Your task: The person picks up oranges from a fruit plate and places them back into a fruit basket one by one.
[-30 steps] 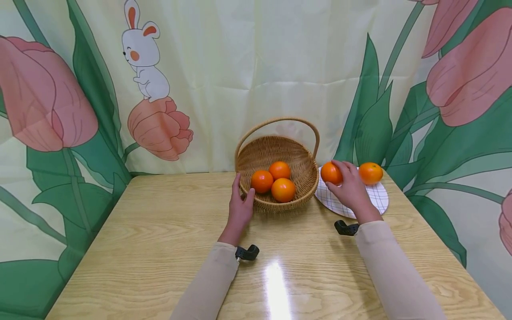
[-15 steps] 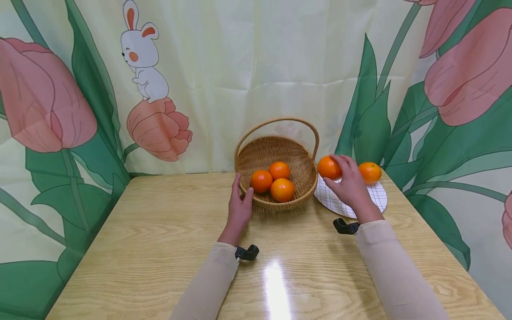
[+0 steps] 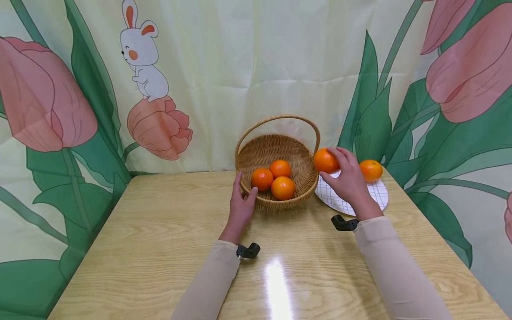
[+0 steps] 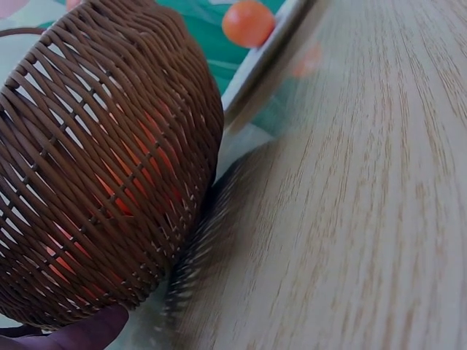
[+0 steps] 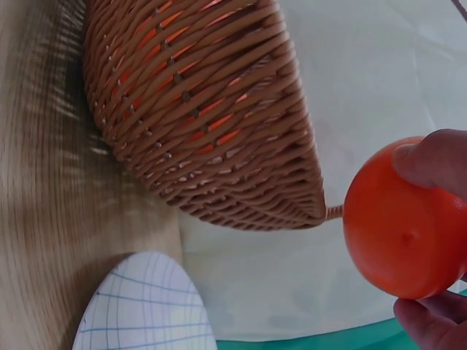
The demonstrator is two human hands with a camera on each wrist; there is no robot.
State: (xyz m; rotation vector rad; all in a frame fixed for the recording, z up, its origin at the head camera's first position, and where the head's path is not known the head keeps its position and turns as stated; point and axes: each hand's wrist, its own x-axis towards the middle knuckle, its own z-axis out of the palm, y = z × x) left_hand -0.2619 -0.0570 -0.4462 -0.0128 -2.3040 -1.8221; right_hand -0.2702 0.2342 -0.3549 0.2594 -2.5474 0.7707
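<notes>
My right hand (image 3: 347, 175) holds an orange (image 3: 326, 160) between thumb and fingers, above the checked plate and beside the basket's right rim. In the right wrist view, the thumb and fingertips are on either side of this orange (image 5: 405, 226). The wicker basket (image 3: 276, 144), with its arched handle, leans back and holds 3 oranges (image 3: 282, 188). My left hand (image 3: 241, 209) grips the basket's front left rim, thumb and index finger spread along it. Only part of one digit (image 4: 91, 332) shows at the basket's lower edge in the left wrist view.
A white plate (image 3: 336, 198) with a blue grid pattern stands at the right rear of the wooden table (image 3: 168, 231). One orange (image 3: 371, 170) rests on it. A curtain (image 3: 224, 89) with printed tulips and a rabbit hangs just behind the table's far edge.
My right hand has lifted the orange off the plate and brought it up and slightly left, toward the basket. The left hand has stayed at the basket's rim.
</notes>
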